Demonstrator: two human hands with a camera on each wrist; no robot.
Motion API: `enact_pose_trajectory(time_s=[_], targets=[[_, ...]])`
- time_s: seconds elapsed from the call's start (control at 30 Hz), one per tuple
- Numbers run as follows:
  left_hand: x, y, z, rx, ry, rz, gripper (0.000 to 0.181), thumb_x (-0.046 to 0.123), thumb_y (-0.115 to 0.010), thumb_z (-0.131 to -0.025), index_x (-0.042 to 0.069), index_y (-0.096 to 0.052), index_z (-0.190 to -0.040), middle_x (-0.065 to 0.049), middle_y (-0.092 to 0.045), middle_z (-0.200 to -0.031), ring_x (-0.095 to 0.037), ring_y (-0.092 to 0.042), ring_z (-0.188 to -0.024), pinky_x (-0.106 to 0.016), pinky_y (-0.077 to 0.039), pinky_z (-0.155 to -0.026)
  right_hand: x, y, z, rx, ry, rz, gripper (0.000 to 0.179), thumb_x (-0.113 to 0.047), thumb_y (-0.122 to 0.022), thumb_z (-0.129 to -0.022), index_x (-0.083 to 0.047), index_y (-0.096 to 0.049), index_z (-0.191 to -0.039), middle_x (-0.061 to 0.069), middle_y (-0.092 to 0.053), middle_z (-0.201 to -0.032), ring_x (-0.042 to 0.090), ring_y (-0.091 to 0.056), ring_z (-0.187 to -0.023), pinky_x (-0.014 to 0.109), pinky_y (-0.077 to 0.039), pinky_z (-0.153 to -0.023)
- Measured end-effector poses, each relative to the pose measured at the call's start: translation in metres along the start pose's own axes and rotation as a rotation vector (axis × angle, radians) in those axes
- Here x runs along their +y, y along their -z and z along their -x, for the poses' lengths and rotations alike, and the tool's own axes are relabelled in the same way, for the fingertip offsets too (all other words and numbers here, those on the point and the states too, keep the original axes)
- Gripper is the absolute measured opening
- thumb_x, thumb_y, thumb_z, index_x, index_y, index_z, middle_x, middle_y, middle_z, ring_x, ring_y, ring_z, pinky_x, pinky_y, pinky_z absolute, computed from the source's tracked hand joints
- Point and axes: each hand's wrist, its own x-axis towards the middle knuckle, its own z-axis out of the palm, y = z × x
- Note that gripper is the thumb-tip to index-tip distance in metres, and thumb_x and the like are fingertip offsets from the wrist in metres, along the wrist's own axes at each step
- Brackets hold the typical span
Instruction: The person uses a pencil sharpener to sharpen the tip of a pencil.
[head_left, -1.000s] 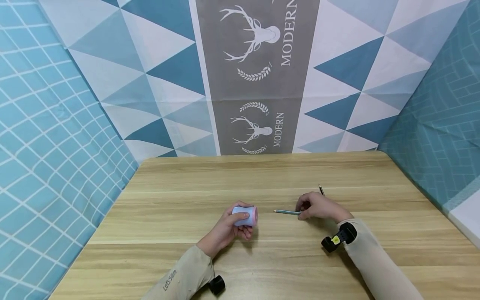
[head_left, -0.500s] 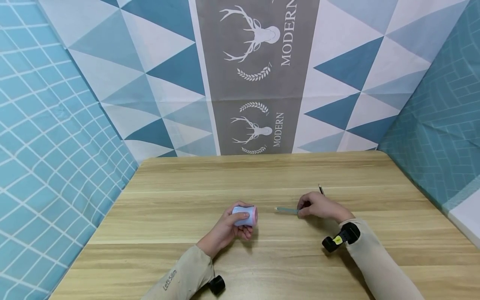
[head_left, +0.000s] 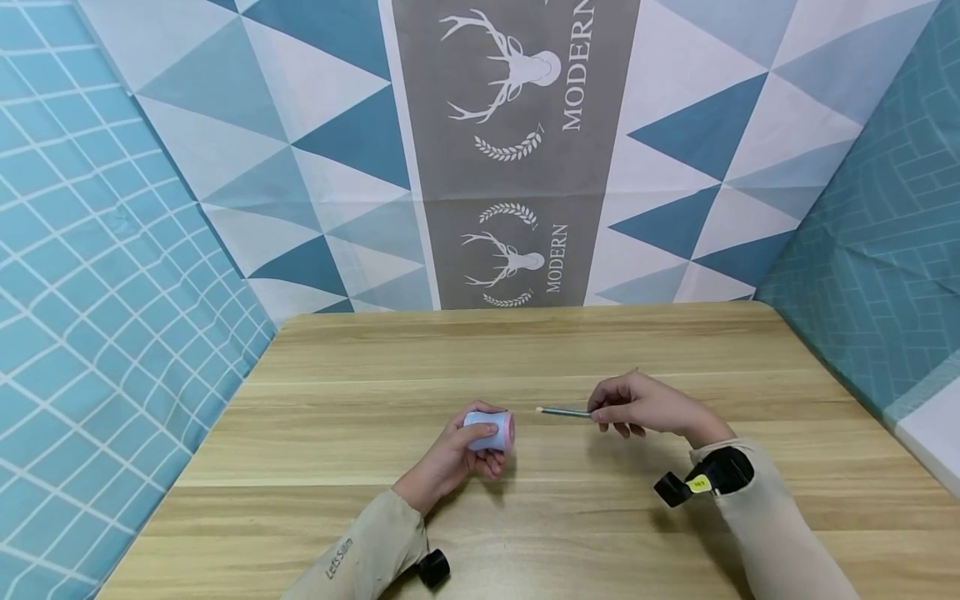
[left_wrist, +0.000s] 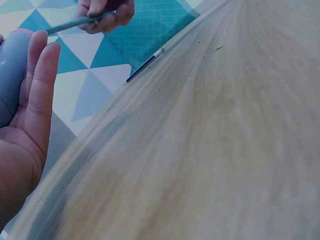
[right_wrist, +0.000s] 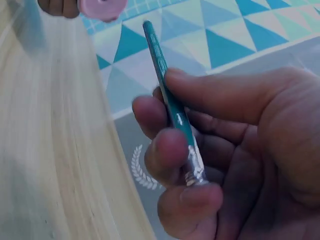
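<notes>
Over the middle of the wooden table, a green pencil faces a pink-ended cylinder.
The left hand has thumb and fingers curled round the cylinder, its pink end toward the pencil; the right hand pinches the pencil between thumb and fingers, raised off the wood, its pale tip near that pink end but apart from it. The slim shaft probably wants a firm, even pinch so it cannot roll or swing — and a straight line with the cylinder, since in the head view the tip sits a little toward the table's far edge. A steady left wrist should help. A second pencil lies on the table — untouched.
</notes>
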Motion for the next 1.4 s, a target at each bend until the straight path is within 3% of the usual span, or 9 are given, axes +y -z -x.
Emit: enact_pose_trajectory(time_s=[0.2, 0.4, 0.57, 0.7, 0.8, 1.07, 1.23, 1.3, 1.4], targets=[[0.001, 0.000, 0.000, -0.007, 0.001, -0.012, 0.020, 0.012, -0.054, -0.092, 0.018, -0.060, -0.110, -0.006, -0.069, -0.069, -0.013, -0.067, -0.056, -0.027, -0.059, -0.052, -0.007, -0.012, -0.003, -0.070, 0.026, -0.038, 0.019, -0.009, -0.057, -0.099, 0.008, -0.064, -0.103, 0.017, -0.063, -0.080, 0.012, -0.050, -0.054, 0.020, -0.042, -0.043], [0.001, -0.001, 0.001, -0.014, 0.010, -0.019, 0.021, 0.012, -0.055, -0.092, 0.019, -0.060, -0.111, -0.006, -0.069, -0.070, -0.013, -0.067, -0.056, -0.027, -0.059, -0.052, -0.007, -0.024, -0.008, -0.065, 0.051, -0.029, 0.019, -0.010, -0.058, -0.099, 0.008, -0.065, -0.103, 0.009, -0.063, -0.077, 0.006, -0.043, -0.051, 0.018, -0.035, -0.045], [0.001, -0.004, 0.002, -0.016, 0.011, -0.015, 0.020, 0.012, -0.055, -0.093, 0.019, -0.059, -0.112, -0.007, -0.069, -0.071, -0.013, -0.067, -0.056, -0.028, -0.059, -0.053, -0.013, -0.030, -0.008, -0.024, 0.063, 0.041, 0.018, -0.013, -0.060, -0.099, 0.003, -0.067, -0.102, 0.001, -0.062, -0.076, 0.007, -0.042, -0.054, 0.020, -0.035, -0.047], [0.001, -0.007, 0.002, 0.003, 0.010, -0.027, 0.020, 0.010, -0.054, -0.093, 0.020, -0.060, -0.111, -0.006, -0.069, -0.070, -0.014, -0.067, -0.056, -0.029, -0.059, -0.053, -0.022, -0.040, -0.009, 0.062, 0.108, 0.177, 0.013, -0.016, -0.062, -0.099, -0.005, -0.068, -0.099, -0.001, -0.062, -0.078, 0.007, -0.049, -0.062, 0.023, -0.042, -0.052], [0.001, -0.009, 0.002, 0.017, 0.005, -0.039, 0.020, 0.010, -0.055, -0.094, 0.021, -0.060, -0.110, -0.006, -0.069, -0.070, -0.014, -0.068, -0.057, -0.029, -0.060, -0.054, -0.026, -0.054, -0.015, 0.148, 0.202, 0.309, 0.008, -0.018, -0.064, -0.098, -0.011, -0.067, -0.095, -0.005, -0.062, -0.078, 0.004, -0.050, -0.064, 0.023, -0.045, -0.053], [0.001, -0.010, 0.001, 0.004, -0.015, -0.026, 0.018, 0.011, -0.055, -0.096, 0.018, -0.056, -0.112, -0.006, -0.069, -0.073, -0.014, -0.068, -0.060, -0.030, -0.061, -0.058, -0.024, -0.082, -0.030, 0.421, 0.470, 0.603, 0.025, -0.022, -0.071, -0.092, -0.016, -0.052, -0.077, -0.014, -0.052, -0.064, -0.005, -0.034, -0.053, 0.014, -0.030, -0.045], [0.001, -0.011, 0.001, 0.007, -0.033, -0.003, 0.018, 0.012, -0.053, -0.097, 0.015, -0.054, -0.115, -0.006, -0.070, -0.074, -0.013, -0.069, -0.060, -0.030, -0.061, -0.059, -0.018, -0.085, -0.037, 0.603, 0.676, 0.865, 0.037, -0.039, -0.050, -0.104, -0.015, -0.052, -0.077, -0.010, -0.045, -0.060, 0.000, -0.033, -0.051, 0.015, -0.027, -0.043], [0.001, -0.011, 0.001, 0.006, -0.041, 0.001, 0.019, 0.013, -0.052, -0.098, 0.013, -0.052, -0.117, -0.005, -0.070, -0.074, -0.013, -0.069, -0.061, -0.030, -0.061, -0.059, -0.017, -0.085, -0.040, 0.672, 0.751, 0.978, 0.042, -0.040, -0.039, -0.107, -0.014, -0.055, -0.078, -0.008, -0.044, -0.060, 0.004, -0.034, -0.050, 0.018, -0.028, -0.041], [0.002, -0.012, 0.001, 0.007, -0.044, 0.004, 0.020, 0.014, -0.052, -0.098, 0.012, -0.051, -0.118, -0.005, -0.071, -0.075, -0.013, -0.069, -0.062, -0.030, -0.061, -0.060, -0.015, -0.087, -0.044, 0.748, 0.827, 1.079, 0.045, -0.036, -0.033, -0.109, -0.014, -0.056, -0.077, -0.006, -0.040, -0.058, 0.006, -0.030, -0.046, 0.018, -0.025, -0.037]])
